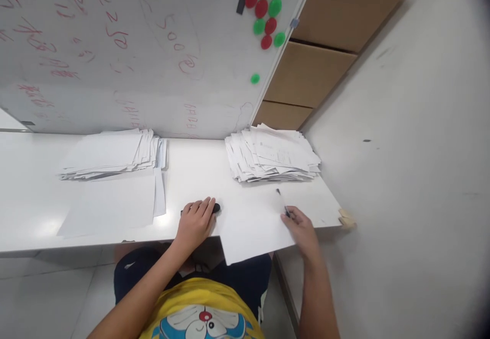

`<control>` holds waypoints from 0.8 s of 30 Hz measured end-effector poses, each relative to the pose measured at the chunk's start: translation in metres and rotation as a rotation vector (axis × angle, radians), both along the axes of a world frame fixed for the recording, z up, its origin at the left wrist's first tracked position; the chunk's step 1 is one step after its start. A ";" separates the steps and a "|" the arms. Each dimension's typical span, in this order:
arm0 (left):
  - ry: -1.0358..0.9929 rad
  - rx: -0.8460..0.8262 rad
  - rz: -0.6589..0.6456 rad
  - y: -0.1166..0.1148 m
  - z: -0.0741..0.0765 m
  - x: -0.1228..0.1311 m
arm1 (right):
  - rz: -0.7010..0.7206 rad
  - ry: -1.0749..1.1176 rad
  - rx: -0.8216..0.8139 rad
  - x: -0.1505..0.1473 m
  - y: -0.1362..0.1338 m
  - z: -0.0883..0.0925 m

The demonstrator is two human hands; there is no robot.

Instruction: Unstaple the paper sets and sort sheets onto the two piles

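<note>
My left hand (pixel 196 220) lies on the white table near its front edge, fingers curled over a slim black object (pixel 217 208). Only its rounded right end and a bit of its left end show, so its kind is hidden. Beside it a blank white sheet of paper (pixel 256 234) lies partly on the table, its near corner overhanging the edge. Over the sheet's right side, my right hand (pixel 301 229) pinches a pen (pixel 283 202) with a pale barrel and dark ends. The pen points up and left, slightly blurred.
A thick stack of papers (pixel 279 150) stands at the back right, another stack (pixel 103 150) at the left with a loose sheet (pixel 115 201) before it. Behind rises a whiteboard (pixel 214 99) with red writing and magnets. Cardboard boxes (pixel 310 71) and a wall (pixel 401 175) bound the right.
</note>
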State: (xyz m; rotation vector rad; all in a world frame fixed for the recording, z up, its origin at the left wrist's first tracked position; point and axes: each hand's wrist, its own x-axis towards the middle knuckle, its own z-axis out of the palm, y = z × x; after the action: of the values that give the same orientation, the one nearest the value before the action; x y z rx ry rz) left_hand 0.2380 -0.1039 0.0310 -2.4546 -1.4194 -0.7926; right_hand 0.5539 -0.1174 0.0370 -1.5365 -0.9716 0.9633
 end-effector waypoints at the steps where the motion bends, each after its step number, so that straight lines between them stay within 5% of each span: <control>1: 0.006 0.002 0.024 0.000 0.000 0.001 | -0.058 -0.040 0.019 0.013 0.005 0.003; 7: 0.037 0.006 0.047 0.001 0.001 0.002 | -0.314 -0.168 0.155 0.076 0.079 0.026; 12: 0.048 0.005 0.035 0.002 0.000 0.003 | -0.331 -0.374 0.140 0.085 0.175 0.041; 15: 0.082 -0.023 0.051 0.000 0.000 0.003 | -0.312 -0.533 0.124 0.083 0.204 0.042; 19: 0.079 -0.056 0.052 -0.005 0.002 0.003 | -0.305 -0.670 0.135 0.087 0.196 0.044; 24: -0.015 -0.008 0.001 -0.015 0.001 0.001 | -0.333 -0.740 0.181 0.116 0.128 0.054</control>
State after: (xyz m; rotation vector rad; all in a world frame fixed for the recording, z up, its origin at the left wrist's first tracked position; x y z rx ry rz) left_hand 0.2388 -0.1192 0.0324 -2.4588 -1.4318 -0.8089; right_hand 0.6695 0.0108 0.0913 -1.8545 -1.2067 0.0446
